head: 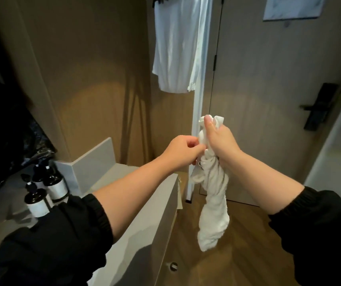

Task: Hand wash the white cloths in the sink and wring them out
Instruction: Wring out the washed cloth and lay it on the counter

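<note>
A wet, twisted white cloth (pixel 214 205) hangs in the air over the wooden floor, right of the counter. My right hand (pixel 220 139) grips its upper part in a fist, with a bunched end sticking out above the thumb. My left hand (pixel 183 152) pinches a fold of the same cloth just beside the right hand. The long lower part of the cloth dangles free. The sink is out of view.
A grey counter (pixel 145 213) with a drawer front runs along the lower left, with three dark pump bottles (pixel 47 188) on it. White garments (pixel 178 44) hang above. A door (pixel 279 89) with a black lock (pixel 320 106) stands ahead on the right.
</note>
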The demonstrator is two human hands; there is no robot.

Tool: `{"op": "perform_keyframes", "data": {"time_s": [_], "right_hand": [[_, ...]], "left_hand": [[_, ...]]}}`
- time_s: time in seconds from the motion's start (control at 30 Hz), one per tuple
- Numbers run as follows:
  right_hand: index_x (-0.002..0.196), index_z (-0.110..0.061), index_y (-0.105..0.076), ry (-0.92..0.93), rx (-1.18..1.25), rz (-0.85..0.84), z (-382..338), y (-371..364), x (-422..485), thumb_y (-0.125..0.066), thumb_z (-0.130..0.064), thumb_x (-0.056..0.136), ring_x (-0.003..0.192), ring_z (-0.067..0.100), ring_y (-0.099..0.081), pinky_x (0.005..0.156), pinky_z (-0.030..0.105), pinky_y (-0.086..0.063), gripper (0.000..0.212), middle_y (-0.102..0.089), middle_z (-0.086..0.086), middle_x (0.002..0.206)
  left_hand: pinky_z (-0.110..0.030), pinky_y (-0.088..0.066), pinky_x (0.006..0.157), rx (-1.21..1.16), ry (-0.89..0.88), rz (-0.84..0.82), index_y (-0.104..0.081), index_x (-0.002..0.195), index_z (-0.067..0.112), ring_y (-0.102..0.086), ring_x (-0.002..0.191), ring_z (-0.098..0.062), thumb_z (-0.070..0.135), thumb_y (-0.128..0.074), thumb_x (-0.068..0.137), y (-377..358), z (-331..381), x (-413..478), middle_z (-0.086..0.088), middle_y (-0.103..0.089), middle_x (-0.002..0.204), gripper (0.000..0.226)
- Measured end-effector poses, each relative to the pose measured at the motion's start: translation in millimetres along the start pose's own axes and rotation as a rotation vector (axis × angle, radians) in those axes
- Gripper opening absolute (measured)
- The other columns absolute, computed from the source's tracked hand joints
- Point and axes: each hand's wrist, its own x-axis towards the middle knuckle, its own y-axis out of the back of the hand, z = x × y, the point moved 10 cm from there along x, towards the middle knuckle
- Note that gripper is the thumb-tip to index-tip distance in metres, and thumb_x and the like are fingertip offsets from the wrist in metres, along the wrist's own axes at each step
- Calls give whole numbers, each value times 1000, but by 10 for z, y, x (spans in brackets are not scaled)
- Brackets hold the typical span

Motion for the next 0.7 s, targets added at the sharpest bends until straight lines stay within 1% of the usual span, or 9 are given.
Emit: {"op": "perform_keyframes", "data": {"time_s": [0.1,0.17,0.23,0.27,0.4,0.47,0.53,0.6,0.7], "right_hand": [[98,-18,-59,-128,102,-57,189,58,33,-33,-60,96,79,11,-60,68,23,-47,50,-62,0,89],[107,-14,-62,-240,237,-69,314,130,34,-36,-75,85,92,21,-66,86,37,-54,70,-67,6,102],[115,-13,-61,-319,348,8,450,297,79,-42,-87,65,97,27,-68,93,45,-52,92,-68,9,108],[116,-11,-61,-335,348,62,509,394,93,-45,-85,64,96,27,-67,93,44,-52,92,-68,8,106],[94,-6,-61,-147,-43,177,443,604,123,-49,-44,93,72,17,-57,65,29,-46,40,-59,4,84],[95,-7,-63,-92,-20,26,462,464,113,-55,-31,94,74,19,-58,67,30,-47,26,-61,7,86],[100,-8,-64,-148,153,-216,516,278,38,-58,-17,94,81,20,-62,74,33,-52,12,-64,8,91],[94,-10,-66,-103,64,-318,517,283,18,-59,-6,91,73,13,-59,63,25,-49,8,-63,2,82],[80,5,-62,15,-226,-237,464,446,80,-63,-5,80,68,14,-44,58,24,-35,10,-49,5,71]], "left_hand": [[-23,-42,53,95,-112,90,-55,57,13,-50,51,-10,23,-52,94,-10,101,30,-2,-55,55,39],[-32,-46,59,85,-132,142,-60,63,8,-53,58,-17,25,-51,96,36,70,58,-7,-59,61,38],[-31,-48,60,16,-121,188,-65,70,7,-55,62,-17,24,-51,97,109,25,87,-6,-61,66,35],[-27,-46,59,0,-128,214,-65,70,9,-54,62,-15,24,-52,97,145,35,90,-2,-60,65,34],[-24,-45,59,6,-153,301,-63,67,12,-50,63,-13,23,-51,97,229,117,142,1,-55,62,34],[-19,-36,54,-14,-90,360,-50,59,13,-41,58,-10,18,-46,97,313,35,191,1,-46,58,39],[-22,-35,56,-23,14,387,-48,64,6,-41,61,-13,19,-41,98,393,-153,263,-4,-46,64,38],[-27,-37,58,1,80,396,-52,74,3,-44,67,-16,23,-37,99,447,-302,300,-7,-48,71,35],[-27,-32,56,104,61,352,-46,70,9,-41,64,-14,23,-37,100,424,-317,340,-1,-45,67,34]]}}
